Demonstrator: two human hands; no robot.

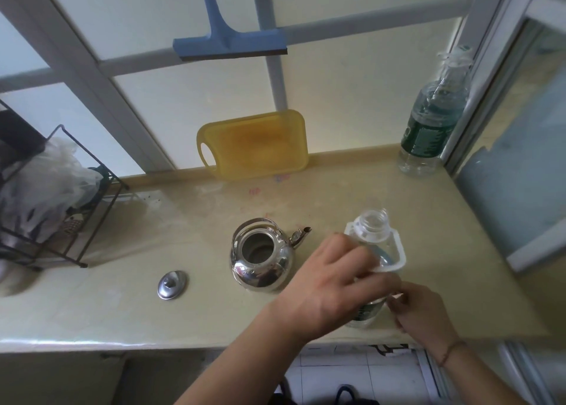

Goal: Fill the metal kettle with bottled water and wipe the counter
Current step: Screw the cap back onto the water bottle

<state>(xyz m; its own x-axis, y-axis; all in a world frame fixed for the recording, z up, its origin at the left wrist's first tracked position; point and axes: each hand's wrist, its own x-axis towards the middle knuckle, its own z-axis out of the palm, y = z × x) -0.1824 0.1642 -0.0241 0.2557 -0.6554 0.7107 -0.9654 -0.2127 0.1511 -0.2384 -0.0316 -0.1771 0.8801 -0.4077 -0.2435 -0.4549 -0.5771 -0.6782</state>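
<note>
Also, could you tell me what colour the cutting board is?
The cutting board is translucent yellow, seen in the head view.

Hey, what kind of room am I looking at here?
Probably a small home kitchen: a counter with a kettle, a chopping board against the window, and a wire dish rack.

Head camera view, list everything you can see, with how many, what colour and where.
kettle: 1, shiny metal, counter centre, open top
kettle lid: 1, metal, on counter left of kettle
open water bottle: 1, clear, no cap on, right of kettle
second water bottle: 1, clear with green label, back right corner
cutting board: 1, yellow, leaning on window
squeegee: 1, blue, hanging on window
wire rack: 1, dark, left
counter: 1, beige
left hand: grip on open bottle
right hand: pinching something small, unclear what
</note>
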